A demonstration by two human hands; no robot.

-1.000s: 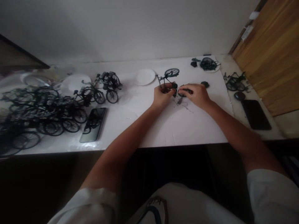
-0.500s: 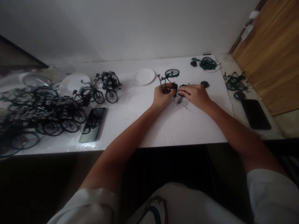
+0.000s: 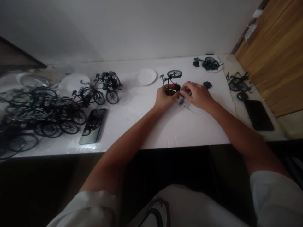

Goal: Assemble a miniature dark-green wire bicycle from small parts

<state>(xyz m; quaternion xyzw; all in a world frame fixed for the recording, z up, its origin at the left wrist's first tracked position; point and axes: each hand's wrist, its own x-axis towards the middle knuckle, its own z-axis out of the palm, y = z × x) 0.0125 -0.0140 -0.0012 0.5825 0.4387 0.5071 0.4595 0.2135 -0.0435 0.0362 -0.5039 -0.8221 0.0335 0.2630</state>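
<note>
My left hand (image 3: 163, 98) is closed around the frame of a small dark model bicycle (image 3: 174, 74), whose spoked wheel points up and away from me. Right beside it, my right hand (image 3: 197, 94) has thumb and forefinger pinched together at the bicycle's near end. Whatever sits in that pinch is too small and dark to make out. Below the fingertips, thin silvery parts (image 3: 188, 108) lie on the white board (image 3: 165, 129).
Many assembled model bicycles (image 3: 56, 110) crowd the left side near a phone (image 3: 92, 126). White plates (image 3: 146, 77) stand behind. To the right are a plate of dark parts (image 3: 210, 64), bicycle frames (image 3: 238, 82), a round black object (image 3: 242, 96) and another phone (image 3: 259, 115).
My right hand has shifted slightly up and left, its fingers now bent into a pinch against the bicycle. My left hand has stayed nearly in place with the bicycle.
</note>
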